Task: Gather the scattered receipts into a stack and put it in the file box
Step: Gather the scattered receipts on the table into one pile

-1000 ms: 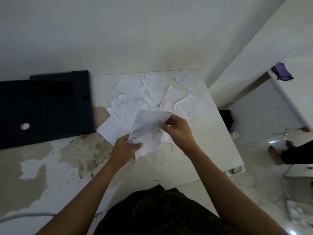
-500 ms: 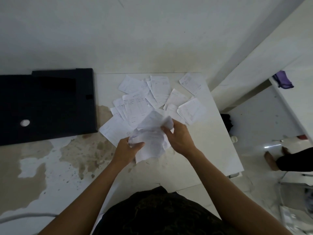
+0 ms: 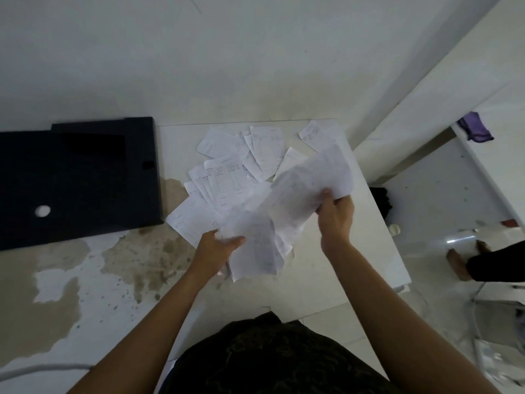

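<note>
Paper fills both your hands: your left hand point(image 3: 218, 248) is clamped on a small stack of receipts point(image 3: 255, 248), your right hand point(image 3: 335, 214) pinches one long receipt point(image 3: 309, 186) lifted just beyond. Farther out, loose receipts point(image 3: 241, 163) lie overlapped on the white worktop point(image 3: 355, 251), with the black file box point(image 3: 76, 180) at far left.

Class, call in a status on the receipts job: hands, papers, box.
Left hand grips small stack. Right hand lifts one receipt. More receipts loose on table. Black file box left, nothing blocking.

White receipts point(image 3: 227, 177), black file box point(image 3: 85, 180), seemingly brown-stained table point(image 3: 136, 263)
</note>
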Motion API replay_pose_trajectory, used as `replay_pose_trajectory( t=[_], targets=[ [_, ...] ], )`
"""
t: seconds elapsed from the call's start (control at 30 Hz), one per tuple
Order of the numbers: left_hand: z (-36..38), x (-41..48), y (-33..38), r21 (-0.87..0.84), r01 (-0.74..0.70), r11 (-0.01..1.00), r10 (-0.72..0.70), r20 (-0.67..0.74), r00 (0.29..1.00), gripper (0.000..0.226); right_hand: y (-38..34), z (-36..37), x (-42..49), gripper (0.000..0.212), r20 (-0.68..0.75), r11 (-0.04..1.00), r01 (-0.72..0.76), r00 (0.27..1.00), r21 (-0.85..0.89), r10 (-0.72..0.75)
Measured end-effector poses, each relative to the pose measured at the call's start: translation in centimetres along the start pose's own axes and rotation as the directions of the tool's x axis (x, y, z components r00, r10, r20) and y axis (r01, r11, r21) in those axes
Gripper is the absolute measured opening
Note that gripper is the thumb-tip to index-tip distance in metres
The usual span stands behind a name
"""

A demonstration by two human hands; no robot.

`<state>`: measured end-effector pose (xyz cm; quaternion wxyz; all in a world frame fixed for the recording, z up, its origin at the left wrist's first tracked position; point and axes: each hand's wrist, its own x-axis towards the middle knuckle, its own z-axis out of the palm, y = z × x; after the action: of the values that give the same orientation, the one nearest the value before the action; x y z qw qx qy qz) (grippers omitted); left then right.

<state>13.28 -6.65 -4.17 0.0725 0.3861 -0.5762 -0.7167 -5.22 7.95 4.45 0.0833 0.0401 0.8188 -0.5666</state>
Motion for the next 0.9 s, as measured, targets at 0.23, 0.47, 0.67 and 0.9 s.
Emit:
replay_pose_trajectory(
  t=[0.23,0.47,0.67,0.9],
  targets=[
    [-2.0,-0.1,2.7,-0.115,0.121,0.986,-0.12,0.02,0.993,0.048,-0.6,-3.6,3.6,0.015,-0.252,0.999,0.038,0.967,-0.009,-0.039],
    [-0.9,-0.2,5.5,-0.378,0.179,0.908,-0.118,0.179,0.977,0.056,1.0,-1.1,-0.2,0.034,0.143,0.968,0.101,0.987,-0.231,-0.069],
    [0.5,-0.2,5.4,-0.333,0.193,0.923,-0.145,0.162,0.976,0.042,0.2,1.9,-3.2,0.034,0.541,0.991,-0.092,0.83,-0.102,0.133],
    [-0.2,-0.2,4.5,-0.418,0.218,0.882,-0.243,-0.007,0.97,0.042,-0.3,0.4,-2.5,0.055,0.647,0.912,-0.398,0.67,-0.101,0.364]
  ],
)
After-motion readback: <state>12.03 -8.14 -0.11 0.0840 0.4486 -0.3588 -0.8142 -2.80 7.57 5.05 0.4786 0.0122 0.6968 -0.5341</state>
